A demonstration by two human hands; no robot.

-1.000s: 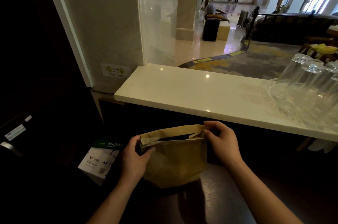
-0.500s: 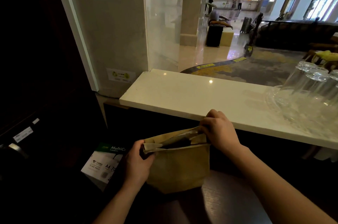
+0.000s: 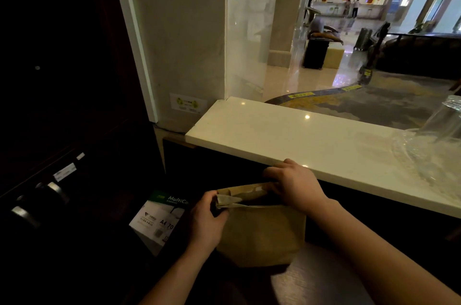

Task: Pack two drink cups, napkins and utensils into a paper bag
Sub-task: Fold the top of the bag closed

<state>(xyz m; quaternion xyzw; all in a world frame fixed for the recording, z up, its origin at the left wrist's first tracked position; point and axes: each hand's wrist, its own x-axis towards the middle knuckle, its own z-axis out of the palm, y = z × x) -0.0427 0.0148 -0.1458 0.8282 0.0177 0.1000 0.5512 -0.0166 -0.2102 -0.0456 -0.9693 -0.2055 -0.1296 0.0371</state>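
A brown paper bag (image 3: 262, 232) stands upright on a dark wooden surface below the counter. My left hand (image 3: 205, 220) pinches the folded left corner of the bag's top. My right hand (image 3: 294, 183) grips the back right part of the top edge, near a cut-out handle. The mouth is nearly closed, showing only a dark slit. What is inside the bag is hidden. No cups, napkins or utensils show outside it.
A white marble counter (image 3: 287, 140) runs above the bag, with clear upturned glasses (image 3: 439, 135) at its right end. A pack of A4 paper (image 3: 162, 217) lies left of the bag. Dark cabinetry (image 3: 50, 155) fills the left. A hotel lobby lies beyond the glass.
My right hand has shifted left along the bag's top and pressed it down, narrowing the mouth. My left hand keeps its hold on the left corner. The view has swung to the left.
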